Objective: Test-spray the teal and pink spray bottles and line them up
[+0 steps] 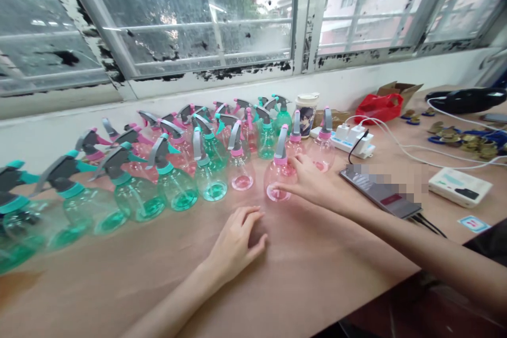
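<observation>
Several clear spray bottles with grey triggers stand in rows on the brown table (317, 269), some green (177, 185) and some pink. My right hand (307, 179) is at the side of a pink spray bottle (277, 177) at the front right of the group, its fingers curled against the bottle's body. My left hand (235, 243) rests palm down on the table just in front of the bottles, fingers loosely apart, holding nothing. The nearest bottle to it is a pink one (240, 169).
A phone (380, 193) lies right of my right hand with a cable. Behind it are a white power strip (348, 137), a paper cup (307, 111), a red bag (378, 107), a white device (459, 186) and blue and gold pieces (463, 137). A window wall runs along the back.
</observation>
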Demonstrator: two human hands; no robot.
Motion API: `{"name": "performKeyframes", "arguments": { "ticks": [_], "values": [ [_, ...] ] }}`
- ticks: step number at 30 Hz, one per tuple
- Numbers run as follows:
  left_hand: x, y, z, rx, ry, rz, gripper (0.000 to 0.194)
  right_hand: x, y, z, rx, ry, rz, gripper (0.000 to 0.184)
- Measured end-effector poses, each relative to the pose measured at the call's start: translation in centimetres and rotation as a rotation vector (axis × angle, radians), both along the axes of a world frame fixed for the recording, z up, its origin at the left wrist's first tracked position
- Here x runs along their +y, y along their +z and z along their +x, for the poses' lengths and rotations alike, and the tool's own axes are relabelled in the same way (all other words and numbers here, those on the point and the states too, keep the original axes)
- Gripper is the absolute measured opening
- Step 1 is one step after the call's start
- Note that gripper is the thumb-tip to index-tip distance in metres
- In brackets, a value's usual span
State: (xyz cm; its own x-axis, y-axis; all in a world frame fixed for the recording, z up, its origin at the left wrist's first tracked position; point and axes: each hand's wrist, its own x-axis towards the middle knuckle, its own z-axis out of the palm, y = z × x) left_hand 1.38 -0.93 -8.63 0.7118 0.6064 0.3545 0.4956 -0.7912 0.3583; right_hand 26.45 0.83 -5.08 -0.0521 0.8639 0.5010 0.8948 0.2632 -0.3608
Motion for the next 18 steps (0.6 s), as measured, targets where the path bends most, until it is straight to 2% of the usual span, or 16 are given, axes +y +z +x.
{"name": "performKeyframes", "arguments": {
  "ticks": [3,6,12,18],
  "values": [
    [0.0,-0.1,0.0,0.012,0.009,0.009,0.035,2.0,0.1,-0.2,0.001,0.032,0.014,0.055],
    [0.0,-0.1,-0.1,0.019,0.012,0.012,0.035,3.2,0.5,-0.8,-0.022,0.008,-0.013,0.058],
    [0.0,0.0,-0.1,0.067,0.009,0.021,0.034,4.0,1.4,-1.8,-0.066,-0.062,-0.088,0.057],
    [0.3,-0.2,-0.1,0.174,-0.039,0.083,0.043,4.5,2.3,-2.4,-0.062,-0.104,-0.139,0.062]
  ]
}}
